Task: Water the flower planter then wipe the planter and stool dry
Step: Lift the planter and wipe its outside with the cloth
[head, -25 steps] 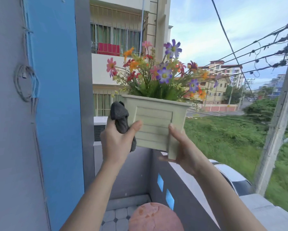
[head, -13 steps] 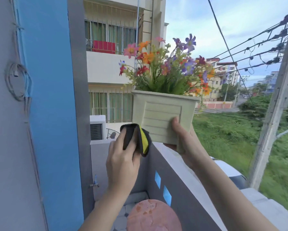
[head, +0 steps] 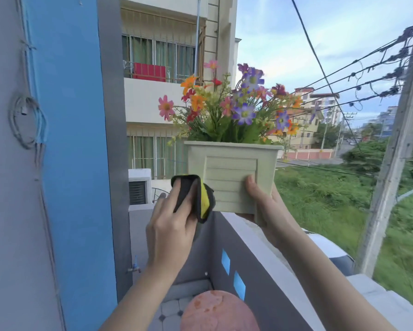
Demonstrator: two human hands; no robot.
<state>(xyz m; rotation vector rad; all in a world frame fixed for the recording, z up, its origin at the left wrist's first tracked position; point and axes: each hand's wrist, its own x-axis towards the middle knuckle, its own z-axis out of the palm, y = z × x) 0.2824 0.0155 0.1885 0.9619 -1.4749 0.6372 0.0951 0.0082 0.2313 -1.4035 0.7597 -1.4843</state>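
A pale green square planter (head: 231, 163) full of colourful flowers (head: 236, 108) is held up in the air above the balcony wall. My right hand (head: 265, 209) grips its lower right corner from below, thumb on the slatted front panel. My left hand (head: 172, 232) holds a folded black and yellow cloth (head: 196, 197) pressed against the planter's lower left side. Far below, the round pinkish stool top (head: 217, 311) shows at the bottom edge of the view.
A grey balcony wall (head: 260, 254) with two blue diamond openings runs from the middle to the lower right. A blue and grey pillar (head: 67, 139) with coiled wire stands on the left. A small tap (head: 135, 266) sticks out low on the wall. Tiled floor (head: 169, 309) lies beside the stool.
The planter has turned and shifted right in my right hand. My left hand dropped from its upper left corner to its lower left side, and the cloth now shows its yellow face.
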